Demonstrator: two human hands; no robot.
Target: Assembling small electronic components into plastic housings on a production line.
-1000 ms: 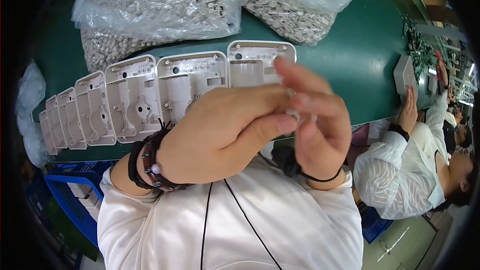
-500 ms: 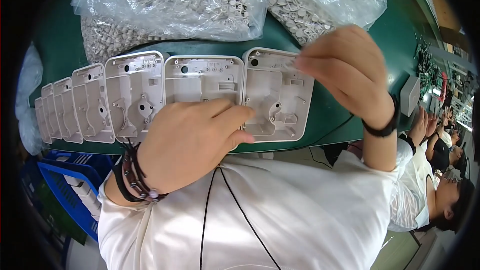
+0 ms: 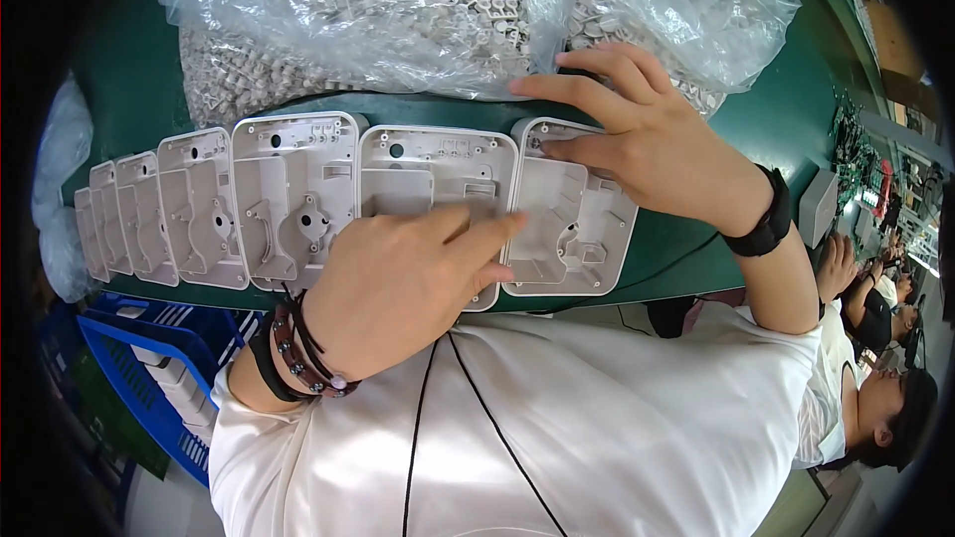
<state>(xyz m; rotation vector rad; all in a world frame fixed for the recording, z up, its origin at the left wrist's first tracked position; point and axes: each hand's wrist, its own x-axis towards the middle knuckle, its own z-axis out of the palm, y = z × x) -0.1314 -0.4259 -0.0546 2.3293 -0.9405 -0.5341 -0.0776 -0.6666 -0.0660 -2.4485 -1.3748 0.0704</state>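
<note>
A row of off-white plastic housings, open side up, lies along the table. My left hand (image 3: 413,273) rests palm down over the second housing from the right (image 3: 443,151). Its fingers are bent, with index finger and thumb at the rim adjoining the rightmost housing (image 3: 542,194); the other fingertips are hidden. Over that rightmost housing my right hand (image 3: 647,134) is spread. One digit touches down near the round hole in the upper left corner, while other fingers stretch toward the plastic bag beyond. I see nothing held in the right hand.
Clear bags of small white plastic parts (image 3: 477,0) fill the far side. A blue crate (image 3: 149,338) with white pieces stands below the table's left edge. A black cable (image 3: 657,278) runs by the near edge. Co-workers sit at the right, near a white box (image 3: 818,207).
My right hand has come down and left, from raised with fingers gathered to spread, one digit in the rightmost housing. My left hand keeps its place on the housings; the view has shifted slightly.
</note>
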